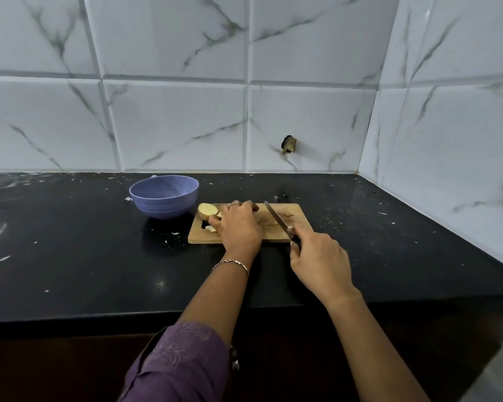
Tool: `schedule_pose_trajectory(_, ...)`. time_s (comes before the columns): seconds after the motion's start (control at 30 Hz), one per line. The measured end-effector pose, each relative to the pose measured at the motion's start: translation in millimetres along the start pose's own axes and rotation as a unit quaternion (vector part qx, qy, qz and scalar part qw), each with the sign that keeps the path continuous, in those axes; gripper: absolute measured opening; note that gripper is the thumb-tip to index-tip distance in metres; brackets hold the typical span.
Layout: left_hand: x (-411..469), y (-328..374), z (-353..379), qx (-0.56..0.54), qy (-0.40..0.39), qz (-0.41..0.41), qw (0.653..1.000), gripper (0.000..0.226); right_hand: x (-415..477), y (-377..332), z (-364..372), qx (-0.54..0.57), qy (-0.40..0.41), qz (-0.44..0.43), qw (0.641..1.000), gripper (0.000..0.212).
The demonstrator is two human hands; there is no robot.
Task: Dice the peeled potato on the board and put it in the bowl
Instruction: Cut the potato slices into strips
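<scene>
While the left hand (240, 224) lies palm down on the wooden board (298, 227), its thumb touches the cut potato (208, 210) at the board's left end (whether its fingers (246, 206) clasp anything beneath cannot be told). The right hand (320, 262) grips the knife (275, 217) by its handle, the blade slanting over the board. The blue bowl (164, 195) stands just beside the board on the black counter (70, 256).

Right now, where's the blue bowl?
In the head view the blue bowl sits on the black counter left of centre, just off the far-left corner of the cutting board.
</scene>
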State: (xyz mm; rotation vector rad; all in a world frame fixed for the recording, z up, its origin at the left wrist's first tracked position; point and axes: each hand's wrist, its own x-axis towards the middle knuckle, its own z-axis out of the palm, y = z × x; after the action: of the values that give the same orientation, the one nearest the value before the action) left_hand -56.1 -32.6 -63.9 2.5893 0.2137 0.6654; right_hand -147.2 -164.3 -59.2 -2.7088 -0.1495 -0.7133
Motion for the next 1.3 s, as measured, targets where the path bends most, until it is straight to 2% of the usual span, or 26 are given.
schedule_pose_trajectory(0.1, -1.1, -0.9, -0.6, 0.005, 0.011, -0.005, 1.000, 0.026, -1.9, -1.9, -2.6, 0.009, -0.007, -0.001, 1.000, 0.019)
schedule_pose_trajectory(0.3, -3.5, -1.4, -3.5, 0.044, 0.000, -0.021, 0.999, 0.032, -5.2, -0.9, -3.9, 0.001, -0.017, -0.010, 1.000, 0.021)
schedule_pose_trajectory(0.63, -0.6, 1.4, -0.3, 0.099, -0.017, 0.007, 0.995, 0.030, -6.3, 3.2, -0.9, -0.014, -0.005, -0.024, 1.000, 0.019)
schedule_pose_trajectory(1.1, 1.2, 2.3, 1.7, 0.095, -0.050, 0.058, 0.992, 0.029, 15.4, 6.6, 10.0, -0.061, 0.008, 0.006, 0.998, 0.018)
schedule_pose_trajectory(1.3, 2.9, 2.0, 3.5, 0.053, -0.052, 0.079, 0.994, 0.024, 22.0, 6.5, 11.8, -0.044, -0.001, 0.024, 0.999, 0.023)
